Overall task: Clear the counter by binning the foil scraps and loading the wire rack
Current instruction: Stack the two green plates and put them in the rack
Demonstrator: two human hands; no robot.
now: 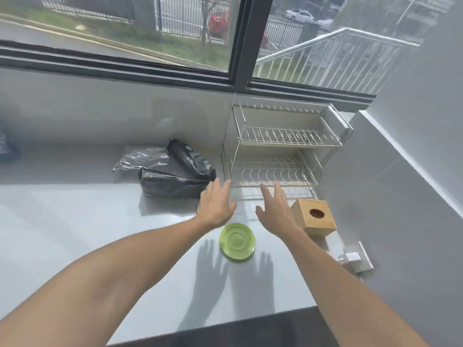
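A two-tier wire rack (280, 144) stands at the back right of the grey counter (75, 221), both tiers bare. A small green plate (237, 242) lies flat on the counter below my hands. Left of the rack lie crumpled foil packets: a silver one (142, 157) and two dark ones (190, 159) (170, 184). My left hand (216, 205) hovers open, fingers spread, between the dark packets and the rack. My right hand (275, 209) hovers open in front of the rack's lower tier. Neither hand holds anything.
A wooden tissue box (313, 216) sits right of my right hand, near the wall. A white plug and socket (355, 259) are on the right wall. A blue bag (7, 149) shows at the far left edge. The counter's front edge runs below the plate.
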